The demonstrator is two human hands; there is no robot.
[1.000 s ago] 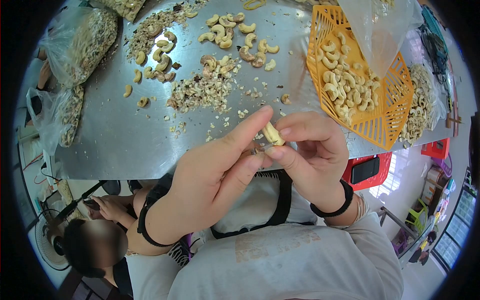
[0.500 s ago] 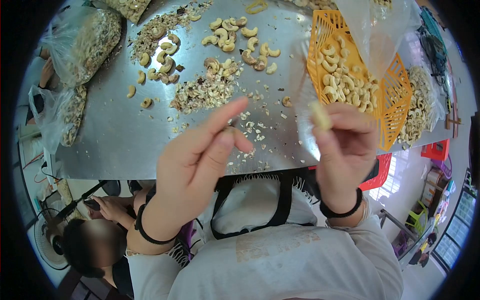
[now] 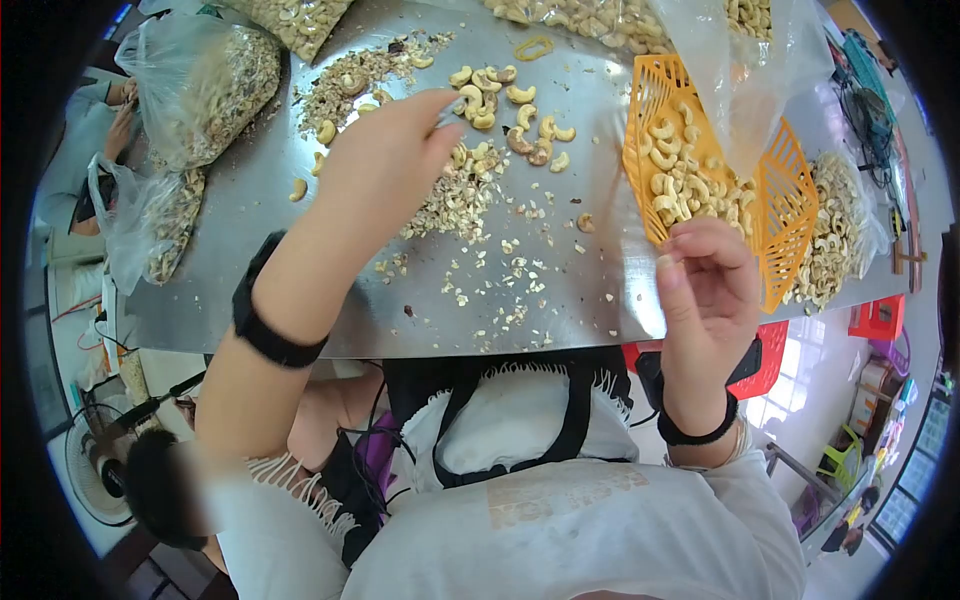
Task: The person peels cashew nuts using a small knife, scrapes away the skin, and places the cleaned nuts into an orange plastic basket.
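My left hand (image 3: 395, 150) reaches forward over the table, back of the hand up, with thumb and forefinger pinched around a small grey sliver (image 3: 448, 112) whose kind I cannot tell. Its fingertips are beside a cluster of cashews (image 3: 483, 98) and over a heap of cashew fragments (image 3: 460, 195). At the near edge of the orange basket (image 3: 785, 215), my right hand (image 3: 715, 295) is palm up, fingers loosely curled and thumb apart, with nothing seen between them. Whole pale cashews (image 3: 690, 180) lie in that basket.
Bags of nut pieces (image 3: 225, 95) stand at the left, and a bag of cashews (image 3: 590, 20) lies at the back. Clear plastic (image 3: 725, 90) hangs over the basket. More cashews (image 3: 830, 230) lie right of it. Another person (image 3: 165, 490) is at lower left, below the table edge.
My left hand has moved forward and left from near my body to the nuts. The cashew in my right fingers is gone from them, and that hand has shifted slightly nearer and right.
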